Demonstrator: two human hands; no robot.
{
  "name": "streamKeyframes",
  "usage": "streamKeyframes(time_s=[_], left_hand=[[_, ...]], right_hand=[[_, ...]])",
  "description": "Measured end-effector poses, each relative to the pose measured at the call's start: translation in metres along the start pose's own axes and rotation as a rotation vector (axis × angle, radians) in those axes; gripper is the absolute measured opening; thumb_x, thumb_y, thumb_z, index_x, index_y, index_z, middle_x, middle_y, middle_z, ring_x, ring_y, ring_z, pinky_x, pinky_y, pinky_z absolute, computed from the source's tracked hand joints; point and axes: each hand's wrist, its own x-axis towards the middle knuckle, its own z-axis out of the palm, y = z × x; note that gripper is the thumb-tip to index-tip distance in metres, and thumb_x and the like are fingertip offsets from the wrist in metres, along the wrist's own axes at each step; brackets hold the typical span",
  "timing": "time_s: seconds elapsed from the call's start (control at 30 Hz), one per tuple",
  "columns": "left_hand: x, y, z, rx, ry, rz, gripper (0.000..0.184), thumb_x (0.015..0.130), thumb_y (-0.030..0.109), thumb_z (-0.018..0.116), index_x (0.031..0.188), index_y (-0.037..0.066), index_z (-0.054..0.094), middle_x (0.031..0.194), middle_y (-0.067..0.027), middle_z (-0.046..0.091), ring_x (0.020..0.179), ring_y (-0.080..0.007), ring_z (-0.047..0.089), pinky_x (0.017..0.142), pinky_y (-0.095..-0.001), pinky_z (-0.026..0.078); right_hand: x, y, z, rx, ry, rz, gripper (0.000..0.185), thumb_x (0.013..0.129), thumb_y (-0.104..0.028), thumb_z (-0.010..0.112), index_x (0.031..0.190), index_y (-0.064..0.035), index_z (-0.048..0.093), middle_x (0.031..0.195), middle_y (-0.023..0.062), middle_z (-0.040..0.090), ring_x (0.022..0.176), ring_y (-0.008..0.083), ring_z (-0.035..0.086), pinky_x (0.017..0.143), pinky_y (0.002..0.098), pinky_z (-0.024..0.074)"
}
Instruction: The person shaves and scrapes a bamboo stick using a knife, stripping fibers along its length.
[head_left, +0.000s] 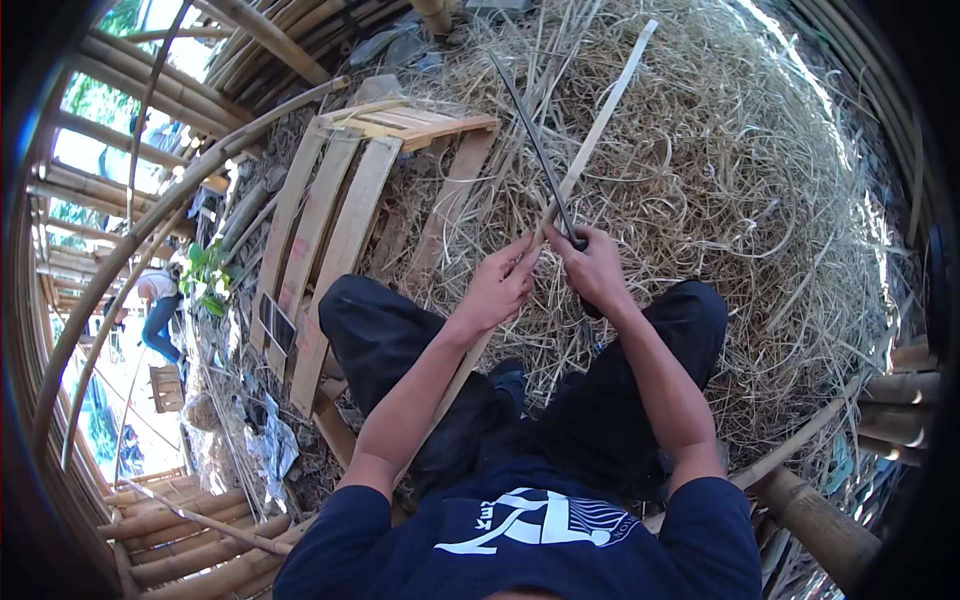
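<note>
A long pale bamboo strip point(608, 108) runs slantwise from the pile of shavings down past my lap. My left hand point(500, 285) is closed around it, just below where the blade crosses. My right hand point(592, 268) grips a long knife point(530, 128), its dark narrow blade pointing up and to the left. Near the fingers of both hands, the blade lies across the strip and appears to touch it. Most of the knife's handle is hidden in my right hand.
Curly bamboo shavings point(730, 190) are heaped in front of me. A wooden slatted crate point(345, 200) stands at my left, with a phone point(276, 323) on its slats. Bamboo poles point(820, 525) edge the space. Farther left, another person point(160, 310) is bent over outside.
</note>
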Motion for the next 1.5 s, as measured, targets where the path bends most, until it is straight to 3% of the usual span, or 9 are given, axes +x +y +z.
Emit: streamKeyframes(time_s=[0.17,0.33,0.43,0.57,0.63,0.77,0.87,1.17,1.5], left_hand=[[0.009,0.002,-0.005,0.013,0.045,-0.001,0.043,0.104,0.025,0.044,0.144,0.011,0.038,0.057,0.0074,0.031,0.038,-0.0025,0.027,0.034,-0.0205,0.025],[0.022,0.022,-0.012,-0.041,-0.07,-0.013,0.031,0.104,0.026,0.044,0.132,0.014,0.047,0.056,0.0068,0.032,0.036,-0.0026,0.025,0.033,-0.0208,0.019],[0.023,0.028,-0.009,0.011,-0.154,-0.056,0.031,0.103,0.024,0.047,0.13,0.011,0.05,0.055,0.0072,0.033,0.039,-0.0031,0.029,0.035,-0.0222,0.022],[0.027,0.003,-0.014,0.092,-0.267,-0.105,0.012,0.103,0.019,0.044,0.098,0.009,0.05,0.056,0.0077,0.031,0.038,-0.0031,0.028,0.034,-0.022,0.021],[0.018,-0.002,-0.019,0.11,-0.319,-0.079,0.012,0.102,0.017,0.044,0.097,0.008,0.05,0.057,0.0076,0.032,0.039,-0.0026,0.029,0.035,-0.0217,0.023],[-0.006,-0.01,-0.037,0.108,-0.381,-0.054,0.024,0.103,0.02,0.046,0.123,0.009,0.052,0.058,0.0076,0.033,0.04,-0.0013,0.029,0.035,-0.0194,0.024],[-0.031,-0.009,-0.061,0.02,-0.356,-0.135,0.044,0.103,0.022,0.045,0.146,0.013,0.037,0.059,0.0079,0.032,0.04,-0.0006,0.028,0.034,-0.0182,0.024],[-0.051,-0.024,-0.075,-0.02,-0.293,-0.162,0.044,0.104,0.023,0.043,0.147,0.013,0.036,0.061,0.0065,0.031,0.04,-0.0008,0.025,0.035,-0.0183,0.023],[-0.06,-0.032,-0.083,-0.027,-0.256,-0.176,0.041,0.105,0.022,0.039,0.145,0.013,0.037,0.062,0.0067,0.029,0.04,-0.001,0.023,0.034,-0.0178,0.021]], right_hand=[[-0.007,0.028,-0.012,-0.178,0.006,-0.101,0.052,0.082,-0.049,0.071,0.086,0.0028,0.068,0.056,0.0066,0.055,0.052,0.0144,0.052,0.053,0.0329,0.0419],[-0.032,0.035,-0.029,-0.414,0.243,-0.236,0.021,0.076,-0.019,0.068,0.087,-0.0007,0.067,0.071,0.0205,0.064,0.067,0.0381,0.064,0.065,0.0459,0.0502],[-0.05,0.033,-0.033,-0.52,0.227,-0.188,0.02,0.075,-0.018,0.067,0.089,-0.0033,0.068,0.073,0.0205,0.066,0.071,0.0388,0.065,0.068,0.0457,0.0527],[-0.072,0.043,-0.02,-0.598,0.246,-0.104,0.019,0.07,-0.017,0.066,0.084,-0.0057,0.071,0.076,0.019,0.067,0.073,0.0374,0.066,0.072,0.0454,0.0542],[-0.073,0.048,-0.027,-0.664,0.268,-0.169,0.02,0.069,-0.018,0.066,0.083,-0.0065,0.072,0.075,0.0175,0.068,0.072,0.036,0.067,0.074,0.0458,0.0542],[-0.06,0.046,-0.048,-0.833,0.203,-0.057,0.024,0.069,-0.021,0.065,0.087,-0.0065,0.074,0.076,0.0188,0.068,0.075,0.0354,0.067,0.076,0.0447,0.0547],[-0.035,0.061,-0.074,-0.776,0.449,-0.014,0.023,0.072,-0.022,0.065,0.087,-0.0059,0.074,0.078,0.02,0.068,0.075,0.0359,0.068,0.075,0.0448,0.0547],[-0.061,0.044,-0.019,-0.876,0.118,-0.203,0.023,0.069,-0.019,0.066,0.087,-0.0065,0.073,0.077,0.0193,0.068,0.074,0.0372,0.066,0.076,0.0448,0.0544],[-0.021,0.062,-0.029,-0.945,0.133,-0.143,0.023,0.063,-0.025,0.068,0.078,-0.0072,0.072,0.077,0.0194,0.067,0.077,0.0361,0.066,0.075,0.0437,0.0546]])
